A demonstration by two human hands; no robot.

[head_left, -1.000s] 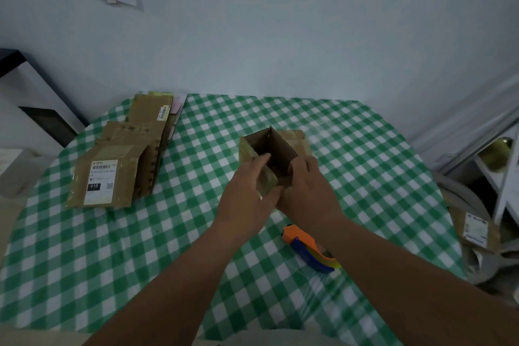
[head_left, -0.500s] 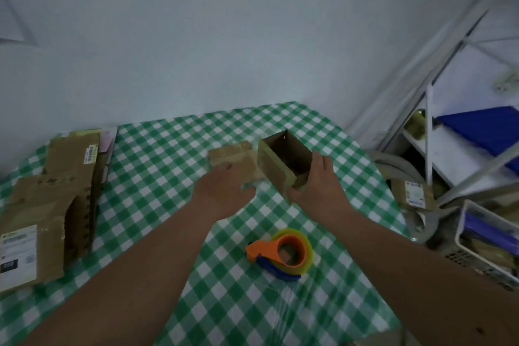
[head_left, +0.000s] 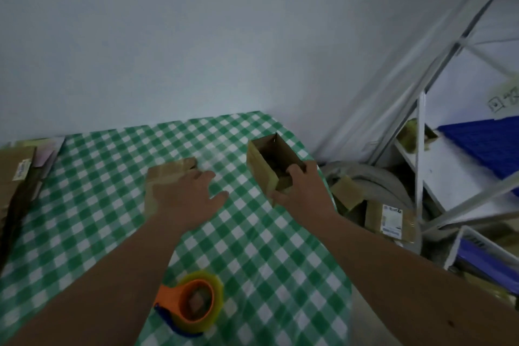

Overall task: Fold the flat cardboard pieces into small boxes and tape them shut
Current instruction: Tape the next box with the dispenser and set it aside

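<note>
A small open-topped cardboard box (head_left: 264,161) hangs near the table's right edge, gripped at its near end by my right hand (head_left: 302,196), fingers inside and thumb outside. A flat cardboard piece (head_left: 165,177) lies on the green checked tablecloth (head_left: 112,205). My left hand (head_left: 188,199) rests on it with fingers spread. An orange tape dispenser (head_left: 192,303) with a yellowish roll lies near the front, between my forearms.
A stack of flat cardboard pieces (head_left: 14,177) sits at the table's left edge. To the right, below the table, lie cardboard boxes (head_left: 389,218) and grey rolls. A white metal shelf frame (head_left: 421,154) with a blue sheet (head_left: 488,146) stands at far right.
The view has swung right. My right hand has carried the open box to the right, away from the flat piece. My left hand stayed on the flat piece and spread its fingers.
</note>
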